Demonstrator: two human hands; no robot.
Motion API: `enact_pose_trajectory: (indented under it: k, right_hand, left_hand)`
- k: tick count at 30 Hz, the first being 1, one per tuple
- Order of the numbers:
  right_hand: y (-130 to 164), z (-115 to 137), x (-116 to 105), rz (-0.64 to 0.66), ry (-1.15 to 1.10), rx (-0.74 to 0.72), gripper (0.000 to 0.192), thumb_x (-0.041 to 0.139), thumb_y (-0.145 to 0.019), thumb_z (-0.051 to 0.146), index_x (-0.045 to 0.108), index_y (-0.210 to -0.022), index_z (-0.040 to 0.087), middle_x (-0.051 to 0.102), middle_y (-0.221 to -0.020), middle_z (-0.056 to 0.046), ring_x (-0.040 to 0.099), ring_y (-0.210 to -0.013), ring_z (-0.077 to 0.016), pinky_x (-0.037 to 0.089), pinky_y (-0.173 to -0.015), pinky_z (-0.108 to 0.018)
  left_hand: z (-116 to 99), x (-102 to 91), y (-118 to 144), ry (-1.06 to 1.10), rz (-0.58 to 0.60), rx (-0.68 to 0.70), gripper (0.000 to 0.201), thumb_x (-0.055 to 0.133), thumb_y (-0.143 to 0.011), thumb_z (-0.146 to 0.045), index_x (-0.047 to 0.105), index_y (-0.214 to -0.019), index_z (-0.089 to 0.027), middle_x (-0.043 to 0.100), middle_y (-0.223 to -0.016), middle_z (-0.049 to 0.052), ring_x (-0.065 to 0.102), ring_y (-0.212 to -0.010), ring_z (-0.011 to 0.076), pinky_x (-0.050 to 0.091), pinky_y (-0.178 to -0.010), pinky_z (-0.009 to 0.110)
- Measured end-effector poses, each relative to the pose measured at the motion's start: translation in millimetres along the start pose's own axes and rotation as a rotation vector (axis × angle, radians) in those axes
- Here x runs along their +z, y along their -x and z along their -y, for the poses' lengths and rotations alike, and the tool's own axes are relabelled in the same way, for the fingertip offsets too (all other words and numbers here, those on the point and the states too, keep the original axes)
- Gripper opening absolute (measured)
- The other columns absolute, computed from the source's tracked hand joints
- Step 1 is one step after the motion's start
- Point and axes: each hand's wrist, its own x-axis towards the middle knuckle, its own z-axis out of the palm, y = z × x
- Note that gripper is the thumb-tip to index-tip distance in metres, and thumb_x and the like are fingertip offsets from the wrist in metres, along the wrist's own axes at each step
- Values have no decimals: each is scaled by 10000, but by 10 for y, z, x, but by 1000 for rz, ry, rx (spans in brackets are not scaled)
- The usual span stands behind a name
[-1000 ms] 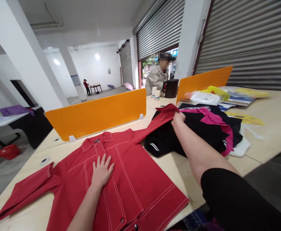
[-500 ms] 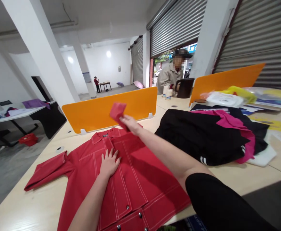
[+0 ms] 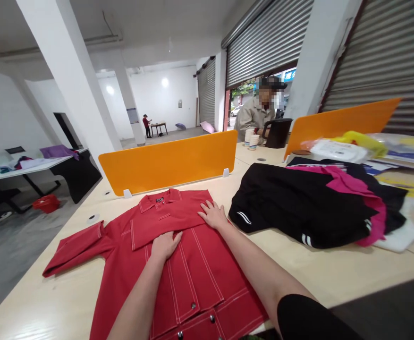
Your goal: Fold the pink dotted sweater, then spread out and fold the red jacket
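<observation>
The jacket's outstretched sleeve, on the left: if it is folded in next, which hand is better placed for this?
Probably the left hand: it is nearer to the outstretched sleeve. The right hand is farther off, lying across the jacket on the folded sleeve.

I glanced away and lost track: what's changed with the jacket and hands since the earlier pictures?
The sleeve that the right hand held out over the black clothes has swung left and now lies across the red jacket. The right hand has let go of its end and rests spread near the jacket's shoulder. The left hand stays on the jacket's front, now partly covered by that sleeve. The other sleeve stays out left.
</observation>
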Motion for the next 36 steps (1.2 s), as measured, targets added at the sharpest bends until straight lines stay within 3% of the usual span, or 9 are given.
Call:
enact_pose_trajectory:
  k: [6,11,13,19,23,25,28,31,36]
  right_hand:
    - [-22,23,-64,40,-28,-8,596,214,-948,562,328,-1468,292,228,-1562,-48,157,-1423,-315,91,-1096,-604]
    - [-33,6,-95,13,-65,-27,558,226,-954,544,369,-1445,321,265,-1550,-50,181,-1417,-321,81,-1098,-601]
    - [-34,5,-86,0,-72,-24,570,244,-946,557,382,-1440,309,273,-1546,-56,182,-1415,-328,87,-1095,-607]
    - [-31,10,-90,0,-89,-21,615,269,-926,590,379,-1443,277,261,-1550,-65,176,-1414,-330,97,-1097,-599]
    - [-14,21,-109,-40,-101,-14,609,314,-920,579,399,-1431,259,277,-1542,-76,183,-1411,-329,108,-1094,-605]
    - [8,33,-125,-157,-91,-36,595,339,-924,555,395,-1432,252,272,-1544,-80,147,-1425,-307,76,-1104,-602]
    - [42,54,-130,-346,-41,-136,598,310,-933,569,359,-1450,272,211,-1567,-51,46,-1447,-266,-29,-1116,-582]
    - [48,63,-85,-162,-25,-171,650,285,-909,637,353,-1455,290,205,-1569,-47,72,-1442,-297,-3,-1108,-602]
    - [29,70,-15,35,10,-125,668,221,-913,638,306,-1477,290,218,-1565,-53,120,-1431,-318,62,-1103,-599]
  left_hand:
    - [279,51,-126,465,-181,-39,554,486,-786,-628,645,-1003,-144,674,-1120,171,598,-1109,316,444,-957,425]
    - [703,43,-351,1337,-625,-480,370,575,-768,-520,564,-893,-172,687,-901,90,664,-903,258,561,-786,453]
    - [855,47,-391,1435,-705,-626,285,623,-742,-382,513,-922,-190,660,-834,43,673,-817,234,586,-685,434]
    - [1072,19,-196,966,-793,-692,438,620,-678,-246,521,-1095,-154,637,-954,118,603,-1030,357,489,-880,595]
    - [956,-48,-71,286,-888,-333,573,463,-817,-298,419,-1339,-67,477,-1333,236,381,-1310,359,358,-1051,545]
    - [848,-33,-75,102,-768,-153,570,375,-884,-367,393,-1392,-110,404,-1438,190,283,-1379,325,303,-1090,526]
    - [722,38,-108,-90,-381,-89,527,351,-902,-407,444,-1392,-237,374,-1492,108,264,-1386,358,256,-1068,600]
    - [684,85,-111,-203,-177,-94,509,343,-910,-401,448,-1395,-287,322,-1525,91,266,-1381,387,238,-1057,612]
    - [702,77,-91,-241,-174,-118,524,337,-919,-427,399,-1422,-297,282,-1541,98,256,-1389,378,245,-1062,588]
